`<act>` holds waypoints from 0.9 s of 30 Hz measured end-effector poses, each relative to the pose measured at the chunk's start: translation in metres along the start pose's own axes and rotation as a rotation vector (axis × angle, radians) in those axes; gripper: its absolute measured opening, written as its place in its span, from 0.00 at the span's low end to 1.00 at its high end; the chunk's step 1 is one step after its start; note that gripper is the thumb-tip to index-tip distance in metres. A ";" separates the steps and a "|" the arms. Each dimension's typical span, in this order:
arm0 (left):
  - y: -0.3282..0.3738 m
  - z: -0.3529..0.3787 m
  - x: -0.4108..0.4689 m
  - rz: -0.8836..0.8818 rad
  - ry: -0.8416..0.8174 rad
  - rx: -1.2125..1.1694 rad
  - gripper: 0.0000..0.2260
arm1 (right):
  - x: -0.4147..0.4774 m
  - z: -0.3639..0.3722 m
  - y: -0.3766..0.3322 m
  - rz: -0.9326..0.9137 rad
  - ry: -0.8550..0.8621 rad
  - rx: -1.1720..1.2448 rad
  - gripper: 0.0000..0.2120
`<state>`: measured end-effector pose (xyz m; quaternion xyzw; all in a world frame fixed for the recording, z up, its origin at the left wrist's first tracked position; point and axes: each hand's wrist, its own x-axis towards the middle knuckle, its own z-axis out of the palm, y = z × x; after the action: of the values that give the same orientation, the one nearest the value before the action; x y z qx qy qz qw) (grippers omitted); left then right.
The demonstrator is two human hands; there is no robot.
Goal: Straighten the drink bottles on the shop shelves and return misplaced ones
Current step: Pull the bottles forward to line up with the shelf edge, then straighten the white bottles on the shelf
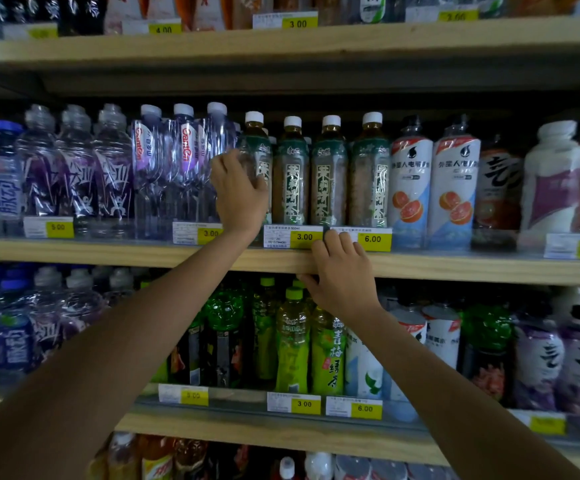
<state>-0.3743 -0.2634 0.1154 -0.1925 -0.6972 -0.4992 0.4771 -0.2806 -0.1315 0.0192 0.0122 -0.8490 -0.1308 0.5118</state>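
On the middle shelf point(143, 252) stands a row of tea bottles with green labels and white caps. My left hand point(238, 194) grips the leftmost tea bottle point(257, 147), fingers curled round its left side, and hides its lower part. Three more tea bottles point(328, 174) stand upright to its right. My right hand point(342, 278) holds the wooden front edge of that shelf, fingers over the top beside the price tags and thumb underneath.
Clear water bottles point(183, 161) stand left of the tea, white grapefruit drink bottles point(411, 181) to the right. Yellow price tags point(304, 237) line the shelf edges. The shelf below holds green tea bottles point(293, 341); more shelves lie above and below.
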 end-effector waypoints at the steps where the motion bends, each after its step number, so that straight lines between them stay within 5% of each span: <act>1: -0.002 0.000 -0.007 0.052 0.009 0.014 0.20 | -0.001 -0.001 0.001 -0.004 -0.011 0.004 0.21; 10: 0.005 0.006 -0.075 0.512 -0.237 0.223 0.13 | -0.033 -0.023 0.045 -0.144 -0.055 0.139 0.18; 23: 0.160 0.120 -0.160 0.714 -0.526 0.452 0.27 | -0.097 -0.081 0.242 0.327 0.124 0.030 0.10; 27: 0.182 0.158 -0.184 0.652 -0.562 0.604 0.31 | -0.096 -0.088 0.290 0.392 0.089 0.052 0.16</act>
<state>-0.2271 -0.0081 0.0432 -0.3799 -0.8150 -0.0307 0.4365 -0.1255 0.1445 0.0427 -0.1344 -0.8146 -0.0059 0.5641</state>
